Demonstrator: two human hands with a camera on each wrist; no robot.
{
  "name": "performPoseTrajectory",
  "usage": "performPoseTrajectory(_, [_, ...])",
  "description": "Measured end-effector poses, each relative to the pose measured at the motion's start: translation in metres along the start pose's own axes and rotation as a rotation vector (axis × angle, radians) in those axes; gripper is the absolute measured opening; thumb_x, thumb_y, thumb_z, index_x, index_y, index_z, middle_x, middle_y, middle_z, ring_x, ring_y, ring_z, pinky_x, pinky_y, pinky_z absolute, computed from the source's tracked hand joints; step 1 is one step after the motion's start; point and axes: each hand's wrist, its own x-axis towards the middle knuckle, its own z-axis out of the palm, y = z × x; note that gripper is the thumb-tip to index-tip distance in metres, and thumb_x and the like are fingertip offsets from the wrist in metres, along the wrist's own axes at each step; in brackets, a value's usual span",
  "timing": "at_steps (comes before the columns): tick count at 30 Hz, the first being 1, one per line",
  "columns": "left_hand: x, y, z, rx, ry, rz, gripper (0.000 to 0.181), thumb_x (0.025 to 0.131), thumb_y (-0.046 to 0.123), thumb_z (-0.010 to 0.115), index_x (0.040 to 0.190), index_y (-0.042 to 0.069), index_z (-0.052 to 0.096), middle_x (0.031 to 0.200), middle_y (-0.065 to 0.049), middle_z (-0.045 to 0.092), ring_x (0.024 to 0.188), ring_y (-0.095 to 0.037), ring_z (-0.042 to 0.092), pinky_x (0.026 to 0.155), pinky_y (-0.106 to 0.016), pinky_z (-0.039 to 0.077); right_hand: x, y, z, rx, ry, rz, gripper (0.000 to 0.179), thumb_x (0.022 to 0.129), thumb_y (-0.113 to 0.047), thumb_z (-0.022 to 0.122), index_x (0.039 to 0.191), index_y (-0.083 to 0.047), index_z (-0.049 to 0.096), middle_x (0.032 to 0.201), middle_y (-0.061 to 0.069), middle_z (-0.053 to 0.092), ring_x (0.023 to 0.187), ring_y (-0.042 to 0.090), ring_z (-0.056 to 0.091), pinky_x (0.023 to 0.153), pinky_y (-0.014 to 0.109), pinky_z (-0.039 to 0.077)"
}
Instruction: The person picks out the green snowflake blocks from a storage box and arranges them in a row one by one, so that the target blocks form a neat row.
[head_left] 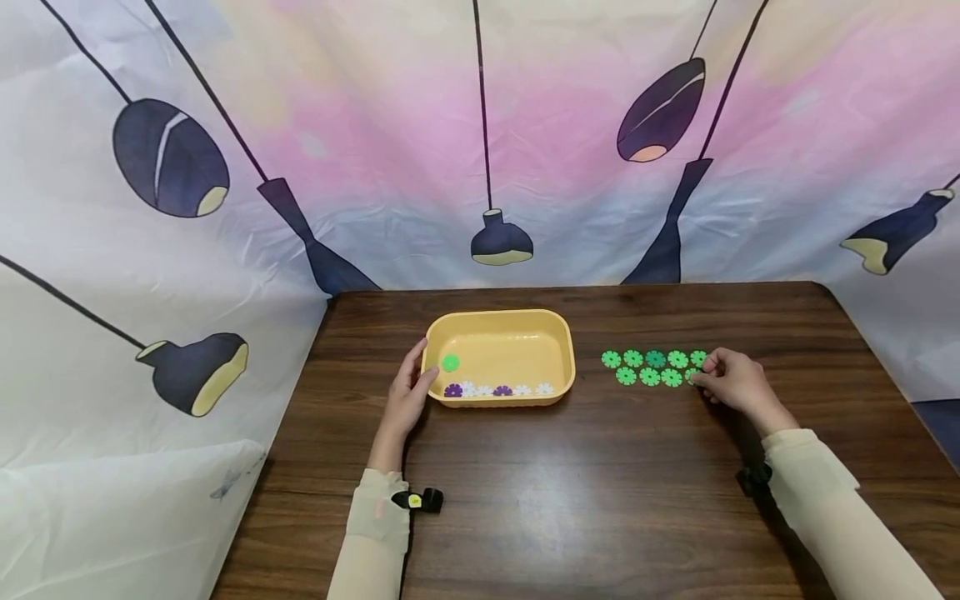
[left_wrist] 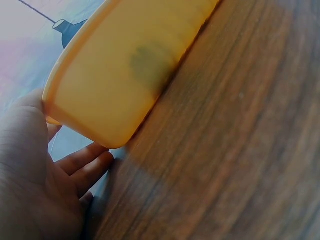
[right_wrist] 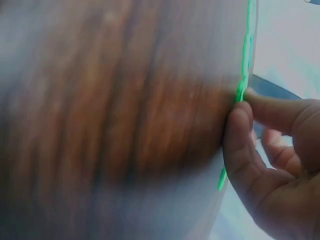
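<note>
My left hand (head_left: 408, 392) grips the left end of a yellow plastic tray (head_left: 498, 315), thumb at the rim and fingers along the outer wall. In the left wrist view, fingertips (left_wrist: 100, 159) touch the tray's lower corner. On the right, my right hand (head_left: 738, 385) pinches a green notched snowflake disc (head_left: 692, 378) between thumb and forefinger at the right end of the lower row. Flat green discs (head_left: 649, 377) form two rows on the table; one disc (head_left: 656, 358) in the upper row is darker. The right wrist view shows the discs (right_wrist: 246, 55) edge-on.
Inside the tray lie a green disc (head_left: 450, 363) at the left and several purple discs (head_left: 502, 390) and white discs (head_left: 544, 388) along the near wall. Brown wooden table (head_left: 540, 500) underneath. A lamp-printed cloth (head_left: 420, 167) hangs behind the table's far edge.
</note>
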Motion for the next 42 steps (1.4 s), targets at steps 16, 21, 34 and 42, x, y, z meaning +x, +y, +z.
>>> performPoseTrajectory(16, [0.009, -0.032, -0.008, -0.008, 0.028, 0.016, 0.059, 0.108, 0.023, 0.062, 0.163, 0.018, 0.042, 0.156, -0.021, 0.051, 0.143, -0.033, 0.047, 0.117, -0.049, 0.036, 0.015, -0.1, 0.001, 0.091, 0.131, -0.285, 0.022, 0.101, -0.022, 0.074, 0.1, -0.002, 0.067, 0.087, 0.01, 0.068, 0.068, 0.011, 0.062, 0.062, 0.027, 0.052])
performPoseTrajectory(21, [0.011, -0.032, -0.008, 0.008, -0.001, 0.028, 0.061, 0.108, 0.026, 0.062, 0.165, 0.019, 0.039, 0.159, -0.02, 0.048, 0.145, -0.033, 0.044, 0.118, -0.05, 0.035, 0.029, -0.16, 0.048, 0.171, -0.004, -0.374, 0.015, 0.102, -0.019, 0.072, 0.105, -0.004, 0.073, 0.093, 0.012, 0.072, 0.076, 0.025, 0.067, 0.069, 0.034, 0.055])
performPoseTrajectory(34, [0.012, -0.034, 0.001, -0.006, -0.002, 0.007, 0.06, 0.109, 0.025, 0.061, 0.165, 0.02, 0.04, 0.155, -0.02, 0.052, 0.134, -0.03, 0.053, 0.098, -0.019, 0.045, 0.066, -0.255, 0.205, -0.088, -0.383, -0.464, 0.041, 0.106, -0.014, 0.062, 0.144, 0.0, 0.062, 0.136, 0.018, 0.066, 0.12, 0.03, 0.063, 0.104, 0.044, 0.051])
performPoseTrajectory(42, [0.009, -0.035, 0.003, -0.014, 0.01, 0.007, 0.059, 0.11, 0.025, 0.059, 0.165, 0.019, 0.039, 0.156, -0.022, 0.051, 0.139, -0.032, 0.05, 0.102, -0.022, 0.044, 0.068, -0.255, 0.228, -0.239, -0.35, -0.471, 0.038, 0.108, -0.019, 0.06, 0.145, -0.012, 0.066, 0.124, 0.011, 0.055, 0.091, 0.02, 0.059, 0.077, 0.033, 0.054])
